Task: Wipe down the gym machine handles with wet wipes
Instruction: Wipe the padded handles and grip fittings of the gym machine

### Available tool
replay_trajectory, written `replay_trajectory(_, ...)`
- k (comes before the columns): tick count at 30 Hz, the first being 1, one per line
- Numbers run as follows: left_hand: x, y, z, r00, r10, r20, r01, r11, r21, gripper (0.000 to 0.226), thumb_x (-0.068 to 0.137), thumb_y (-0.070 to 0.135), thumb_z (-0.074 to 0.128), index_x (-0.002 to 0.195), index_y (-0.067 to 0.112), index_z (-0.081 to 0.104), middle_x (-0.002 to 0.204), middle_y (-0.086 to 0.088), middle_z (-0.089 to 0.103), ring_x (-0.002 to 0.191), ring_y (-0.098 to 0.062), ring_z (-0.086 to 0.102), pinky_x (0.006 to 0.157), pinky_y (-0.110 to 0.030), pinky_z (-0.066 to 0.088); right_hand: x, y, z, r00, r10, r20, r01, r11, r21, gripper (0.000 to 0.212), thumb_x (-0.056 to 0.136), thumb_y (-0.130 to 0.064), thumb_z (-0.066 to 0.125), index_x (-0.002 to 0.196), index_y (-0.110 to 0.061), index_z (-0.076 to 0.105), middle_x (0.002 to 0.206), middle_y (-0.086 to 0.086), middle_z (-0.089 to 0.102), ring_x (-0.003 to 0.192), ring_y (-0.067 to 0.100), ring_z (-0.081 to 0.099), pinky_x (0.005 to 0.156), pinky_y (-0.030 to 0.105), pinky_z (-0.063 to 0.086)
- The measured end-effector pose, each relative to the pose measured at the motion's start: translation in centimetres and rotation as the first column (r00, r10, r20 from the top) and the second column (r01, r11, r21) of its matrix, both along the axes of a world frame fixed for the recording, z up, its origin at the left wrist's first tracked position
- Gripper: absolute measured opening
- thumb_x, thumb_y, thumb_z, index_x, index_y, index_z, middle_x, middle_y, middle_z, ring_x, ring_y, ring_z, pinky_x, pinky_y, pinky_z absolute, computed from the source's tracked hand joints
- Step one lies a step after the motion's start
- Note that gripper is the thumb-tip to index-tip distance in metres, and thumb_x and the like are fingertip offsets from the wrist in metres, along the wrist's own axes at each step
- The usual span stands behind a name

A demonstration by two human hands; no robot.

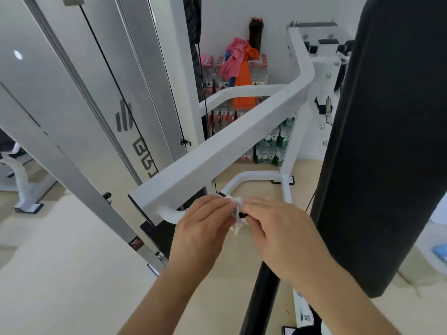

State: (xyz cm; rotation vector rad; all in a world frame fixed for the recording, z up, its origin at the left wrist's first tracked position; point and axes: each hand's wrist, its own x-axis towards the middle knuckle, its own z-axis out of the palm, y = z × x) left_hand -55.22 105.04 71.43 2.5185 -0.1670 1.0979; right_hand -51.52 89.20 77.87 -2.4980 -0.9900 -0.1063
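1. Centrally, one wet wipe (236,206): white, crumpled, bunched round the handle (242,215) between my two hands.
2. Handle: black, only a short stretch showing, at the near end of the white machine arm (217,146).
3. Left grip (200,228): my fingers are curled, pinching the wipe from the left.
4. Right grip (278,230): my fingers are curled over the wipe at the handle, from the right.
5. Black upright pad (387,141): on my right, just beside my right forearm.
6. Bottled-water packs (273,141): stacked on the floor in the far corner, with coloured cloths (238,66) draped over them.
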Motion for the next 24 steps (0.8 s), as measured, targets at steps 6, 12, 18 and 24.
replay_trajectory(6, -0.2, 0.6, 0.0, 1.000, -0.013, -0.017, 0.014, 0.997, 0.070, 0.015, 0.086, 0.021, 0.070, 0.097, 0.014, 0.076, 0.099, 0.004, 0.073, 0.097, -0.013, 0.062, 0.088, -0.022, 0.050, 0.2, 0.6, -0.1, 0.993, -0.118, 0.003, 0.118, 0.992, 0.054, 0.014, 0.091, -0.018, 0.053, 0.094, -0.026, 0.064, 0.074, -0.009, 0.065, 0.067, 0.011, 0.057, 0.062, 0.026, 0.047)
replay_trajectory(12, -1.1, 1.8, 0.2, 0.996, 0.065, -0.053, -0.066, 0.998, -0.012, 0.014, 0.084, 0.019, 0.063, 0.087, 0.015, 0.076, 0.091, 0.004, 0.073, 0.087, -0.017, 0.064, 0.074, -0.025, 0.053, -1.0, 2.5, -0.8, 0.993, -0.083, 0.078, 0.081, 0.996, 0.037, 0.028, 0.079, -0.005, 0.056, 0.101, -0.016, 0.068, 0.101, -0.004, 0.070, 0.099, 0.016, 0.065, 0.089, 0.031, 0.048)
replay_trajectory(18, -0.7, 1.5, 0.0, 0.995, -0.052, -0.083, 0.049, 0.998, -0.043, 0.014, 0.083, 0.014, 0.071, 0.096, 0.014, 0.076, 0.100, 0.004, 0.073, 0.092, -0.015, 0.064, 0.079, -0.025, 0.052, -2.0, 1.8, -1.9, 0.978, -0.184, 0.097, 0.179, 0.982, 0.058, 0.038, 0.082, -0.004, 0.063, 0.119, -0.011, 0.062, 0.115, 0.002, 0.067, 0.108, 0.018, 0.062, 0.093, 0.024, 0.040)
replay_trajectory(24, -2.1, 4.1, -1.0, 0.998, 0.027, -0.050, -0.030, 0.997, -0.067, 0.016, 0.085, 0.017, 0.065, 0.095, 0.010, 0.076, 0.095, 0.001, 0.074, 0.093, -0.014, 0.063, 0.085, -0.017, 0.048, -1.6, 2.4, -2.6, 0.960, -0.165, 0.226, 0.194, 0.975, -0.109, 0.034, 0.080, -0.009, 0.065, 0.114, -0.005, 0.066, 0.116, 0.009, 0.068, 0.115, 0.028, 0.061, 0.098, 0.039, 0.045)
